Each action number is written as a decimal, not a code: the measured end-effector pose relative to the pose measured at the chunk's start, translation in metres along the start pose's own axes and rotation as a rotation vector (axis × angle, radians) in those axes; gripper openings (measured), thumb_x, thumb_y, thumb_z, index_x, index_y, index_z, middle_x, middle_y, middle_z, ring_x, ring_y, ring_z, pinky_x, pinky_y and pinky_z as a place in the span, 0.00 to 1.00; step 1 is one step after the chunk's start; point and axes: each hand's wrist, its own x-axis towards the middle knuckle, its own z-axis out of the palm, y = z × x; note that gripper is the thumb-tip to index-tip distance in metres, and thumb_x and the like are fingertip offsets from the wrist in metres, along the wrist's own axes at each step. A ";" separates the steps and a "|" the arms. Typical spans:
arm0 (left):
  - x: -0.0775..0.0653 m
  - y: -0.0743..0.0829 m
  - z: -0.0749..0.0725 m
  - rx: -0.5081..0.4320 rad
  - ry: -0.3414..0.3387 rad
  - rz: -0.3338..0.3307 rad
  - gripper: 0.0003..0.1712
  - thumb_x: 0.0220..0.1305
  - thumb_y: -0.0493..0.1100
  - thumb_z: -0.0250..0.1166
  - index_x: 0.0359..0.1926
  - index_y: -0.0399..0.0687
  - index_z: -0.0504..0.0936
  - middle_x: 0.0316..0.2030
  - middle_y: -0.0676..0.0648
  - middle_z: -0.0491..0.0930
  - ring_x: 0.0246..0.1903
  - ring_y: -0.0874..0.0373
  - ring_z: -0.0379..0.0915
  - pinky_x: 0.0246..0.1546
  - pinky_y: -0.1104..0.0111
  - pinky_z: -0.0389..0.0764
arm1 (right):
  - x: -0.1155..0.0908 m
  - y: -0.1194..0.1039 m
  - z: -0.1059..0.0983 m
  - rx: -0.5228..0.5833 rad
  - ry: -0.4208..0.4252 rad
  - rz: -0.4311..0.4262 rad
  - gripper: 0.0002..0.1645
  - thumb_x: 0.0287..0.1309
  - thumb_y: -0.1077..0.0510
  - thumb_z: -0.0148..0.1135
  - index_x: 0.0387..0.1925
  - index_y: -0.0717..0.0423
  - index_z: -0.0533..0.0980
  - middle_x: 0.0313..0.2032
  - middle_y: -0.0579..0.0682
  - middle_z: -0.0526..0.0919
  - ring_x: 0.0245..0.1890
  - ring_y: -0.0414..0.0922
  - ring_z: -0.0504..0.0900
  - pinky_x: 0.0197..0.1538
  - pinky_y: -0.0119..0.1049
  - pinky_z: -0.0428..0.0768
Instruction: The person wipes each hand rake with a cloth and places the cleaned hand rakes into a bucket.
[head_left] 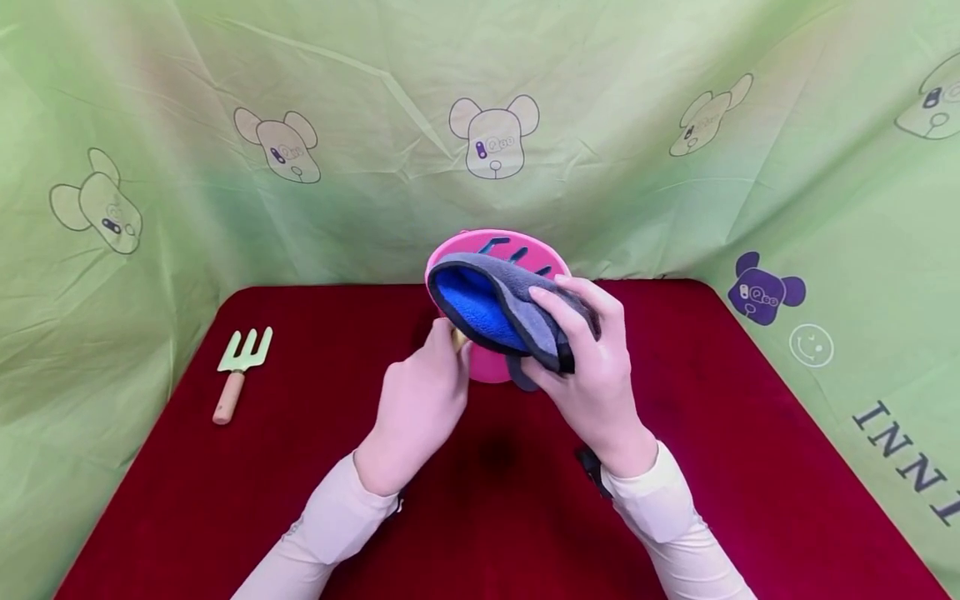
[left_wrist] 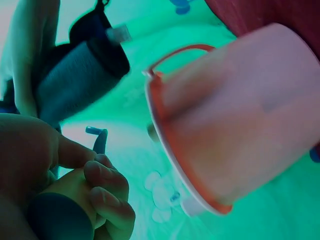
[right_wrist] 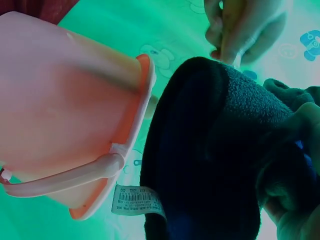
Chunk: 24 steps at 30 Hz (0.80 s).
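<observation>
My left hand (head_left: 420, 396) grips a small hand rake by its pale wooden handle (left_wrist: 70, 190). Several blue-green bent tines (head_left: 517, 254) show beyond the cloth, against the pink bucket. A folded cloth (head_left: 472, 304), grey outside and blue inside with a black edge, is held in my right hand (head_left: 600, 358), fingers on top and thumb below. It covers much of the rake in the head view. A white label (right_wrist: 136, 201) hangs from its edge in the right wrist view. Just beyond both hands stands the pink bucket (head_left: 491, 368), its carrying handle (right_wrist: 65, 182) at the rim.
On the left of the dark red table (head_left: 315, 500) lies a hand fork (head_left: 242, 362) with pale green tines and a wooden handle. A green curtain (head_left: 360, 208) printed with bear heads surrounds the table at the back and sides.
</observation>
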 end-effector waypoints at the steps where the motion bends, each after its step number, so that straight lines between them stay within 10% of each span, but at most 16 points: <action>1: 0.001 0.002 0.001 0.011 0.013 0.020 0.09 0.73 0.42 0.59 0.43 0.39 0.72 0.17 0.51 0.69 0.12 0.55 0.71 0.10 0.61 0.71 | 0.000 0.000 0.001 0.002 -0.001 -0.002 0.36 0.42 0.71 0.76 0.58 0.58 0.78 0.60 0.66 0.72 0.62 0.60 0.74 0.71 0.32 0.70; 11: 0.008 0.016 -0.003 -0.002 -0.008 0.098 0.06 0.72 0.41 0.59 0.39 0.43 0.73 0.17 0.51 0.71 0.15 0.57 0.72 0.12 0.64 0.73 | 0.000 0.001 0.005 0.045 -0.027 -0.007 0.42 0.45 0.73 0.73 0.63 0.64 0.66 0.60 0.64 0.77 0.63 0.57 0.77 0.73 0.35 0.70; 24: 0.015 0.020 -0.006 -0.120 -0.041 0.072 0.09 0.72 0.42 0.61 0.43 0.40 0.73 0.21 0.49 0.76 0.17 0.55 0.77 0.15 0.63 0.77 | 0.012 0.002 0.000 -0.162 -0.021 -0.110 0.25 0.68 0.50 0.63 0.62 0.57 0.77 0.60 0.62 0.77 0.61 0.62 0.73 0.65 0.54 0.70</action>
